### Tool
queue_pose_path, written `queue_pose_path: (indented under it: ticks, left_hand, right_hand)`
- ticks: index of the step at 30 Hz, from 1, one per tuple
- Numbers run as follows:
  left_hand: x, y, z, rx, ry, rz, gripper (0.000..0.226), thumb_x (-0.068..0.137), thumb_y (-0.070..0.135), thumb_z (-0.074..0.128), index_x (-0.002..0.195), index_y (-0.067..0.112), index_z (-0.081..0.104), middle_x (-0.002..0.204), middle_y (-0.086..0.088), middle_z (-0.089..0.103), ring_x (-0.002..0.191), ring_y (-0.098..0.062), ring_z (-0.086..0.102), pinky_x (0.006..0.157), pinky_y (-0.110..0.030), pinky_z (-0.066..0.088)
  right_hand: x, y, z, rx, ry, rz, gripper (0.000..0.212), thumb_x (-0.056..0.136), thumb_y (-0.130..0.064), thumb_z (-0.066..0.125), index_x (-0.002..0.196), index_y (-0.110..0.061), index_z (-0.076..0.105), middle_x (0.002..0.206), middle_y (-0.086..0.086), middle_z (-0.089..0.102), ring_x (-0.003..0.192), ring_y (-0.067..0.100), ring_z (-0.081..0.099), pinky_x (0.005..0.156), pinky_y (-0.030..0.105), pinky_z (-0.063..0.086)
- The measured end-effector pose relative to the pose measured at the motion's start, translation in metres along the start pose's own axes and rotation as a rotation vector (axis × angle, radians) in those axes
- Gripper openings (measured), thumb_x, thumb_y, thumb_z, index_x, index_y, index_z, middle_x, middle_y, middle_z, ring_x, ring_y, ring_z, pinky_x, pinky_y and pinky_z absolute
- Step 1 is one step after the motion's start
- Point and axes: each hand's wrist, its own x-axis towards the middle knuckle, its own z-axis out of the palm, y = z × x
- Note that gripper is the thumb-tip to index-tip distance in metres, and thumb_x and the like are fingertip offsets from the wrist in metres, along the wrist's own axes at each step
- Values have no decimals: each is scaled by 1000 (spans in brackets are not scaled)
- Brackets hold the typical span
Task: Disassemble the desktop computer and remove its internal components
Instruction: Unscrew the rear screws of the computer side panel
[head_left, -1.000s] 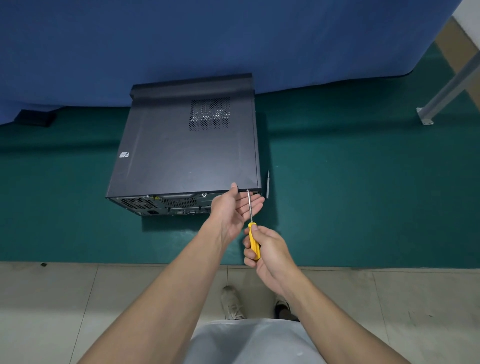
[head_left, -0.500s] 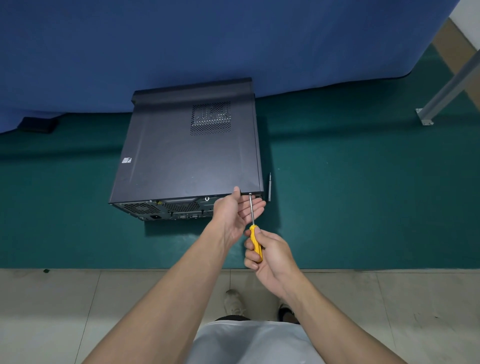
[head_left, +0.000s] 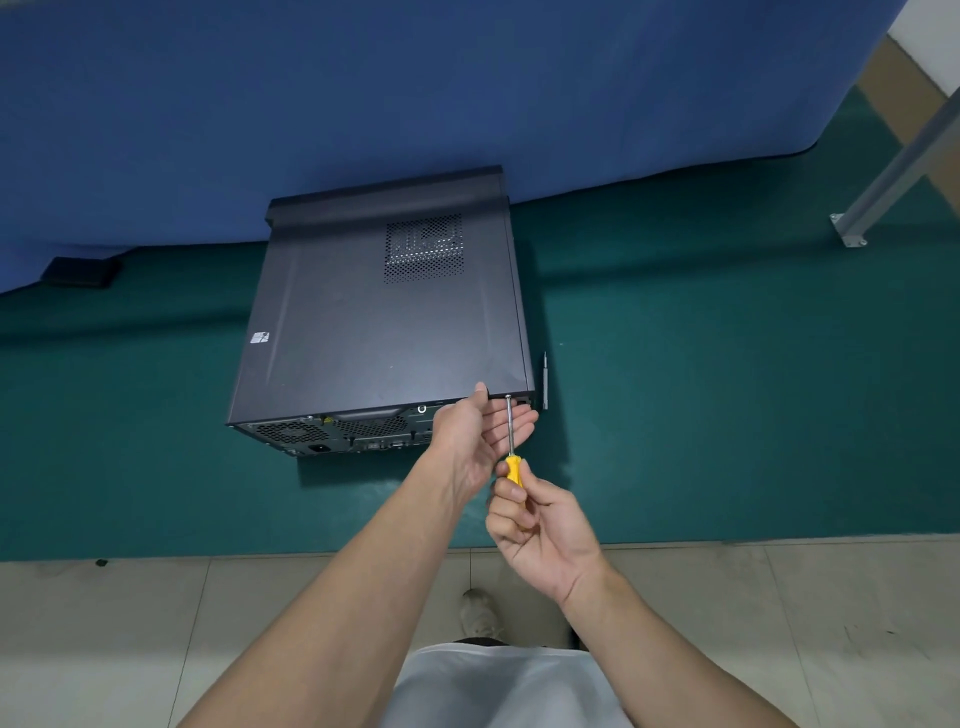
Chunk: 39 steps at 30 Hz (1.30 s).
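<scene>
Dark grey sheet metal forms the flat desktop computer case (head_left: 374, 322), which lies unopened on the green floor mat (head_left: 727, 389) with its rear panel (head_left: 363, 431) facing the person. At the case's near right corner, the slim steel shaft of the yellow-handled screwdriver (head_left: 514, 470) points away from the person. Its long axis is roughly square to the rear panel, and its tip meets that panel's top edge, where a cover screw would sit.

The right hand (head_left: 540, 525) is just short of the case, its fingers (head_left: 503, 514) curled round the yellow handle. The left hand (head_left: 470, 431) is the nearer to the case. Its thumb is up against the case's upper edge and its straight fingers spread loosely under the shaft, holding nothing, probably to steady the tool or catch the screw.

The screw head is too small to make out, and the left palm covers part of the rear panel. A thin grey metal strip (head_left: 544, 379) stands just right of the case; what it is I cannot tell. The case's interior is hidden.
</scene>
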Motion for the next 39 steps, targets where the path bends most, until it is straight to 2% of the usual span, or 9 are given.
queue_pose_path:
  ticks: [8, 12, 14, 17, 20, 24, 27, 34, 39]
  left_hand:
    - [1, 2, -3, 17, -15, -8, 42, 105, 25, 40, 98, -12, 58, 90, -26, 70, 78, -32, 72, 68, -36, 60]
    - [0, 2, -3, 26, -20, -6, 33, 102, 20, 47, 94, -11, 58, 91, -27, 70, 77, -32, 72, 70, -37, 61]
    - [-1, 1, -4, 59, -38, 16, 19, 95, 7, 59, 94, -11, 61, 92, -26, 70, 76, -31, 73, 70, -35, 61]
    - [-2, -1, -4, 126, -31, 62, 12, 83, -16, 62, 94, -12, 62, 81, -22, 70, 72, -27, 73, 69, -30, 61]
    - [1, -3, -1, 151, 1, 87, 16, 83, -24, 52, 86, -10, 59, 76, -20, 69, 65, -24, 72, 64, -27, 60]
    - [3, -4, 1, 166, -32, 94, 18, 89, -21, 45, 86, -8, 57, 82, -21, 68, 66, -23, 72, 62, -26, 60]
    - [3, -4, -2, 130, -69, 93, 19, 92, -19, 41, 90, -9, 57, 88, -24, 68, 73, -27, 72, 64, -27, 60]
    - [2, -9, 0, 287, 102, 212, 15, 80, -15, 67, 89, -4, 61, 80, -17, 70, 73, -26, 72, 64, -26, 59]
    - [0, -9, 6, 240, 73, 195, 12, 90, -15, 53, 91, -4, 55, 85, -21, 68, 74, -25, 71, 64, -25, 60]
  right_hand:
    - [5, 13, 16, -498, 315, -262, 31, 105, -21, 36, 80, -7, 48, 52, -1, 39, 38, 5, 24, 34, 17, 19]
    - [8, 22, 15, -1266, 606, -483, 33, 101, -26, 40, 69, -15, 41, 65, 2, 45, 59, 21, 39, 56, 39, 39]
    - [9, 24, 16, -1403, 678, -529, 33, 100, -28, 41, 68, -19, 42, 70, 2, 50, 68, 24, 45, 63, 42, 45]
    - [9, 24, 20, -1319, 642, -466, 30, 100, -28, 42, 72, -17, 46, 70, 3, 53, 59, 19, 48, 59, 39, 47]
    - [-1, 10, 23, -1015, 456, -307, 25, 101, -26, 45, 84, -9, 52, 68, 8, 55, 50, 16, 50, 50, 30, 45]
    - [-26, -18, 18, -686, 190, 35, 16, 98, -16, 50, 105, -3, 56, 88, 20, 67, 69, 30, 65, 56, 34, 52]
    - [-30, -17, 14, -761, 156, 28, 15, 96, -1, 50, 109, 3, 53, 88, 21, 66, 67, 28, 66, 52, 28, 52]
    - [-22, 0, 21, -1203, 453, -241, 25, 84, -4, 70, 100, -3, 51, 82, 15, 66, 57, 21, 66, 52, 28, 51]
    - [-25, -12, 27, -1052, 346, -91, 17, 94, -7, 57, 108, 1, 53, 83, 15, 66, 66, 22, 66, 58, 31, 54]
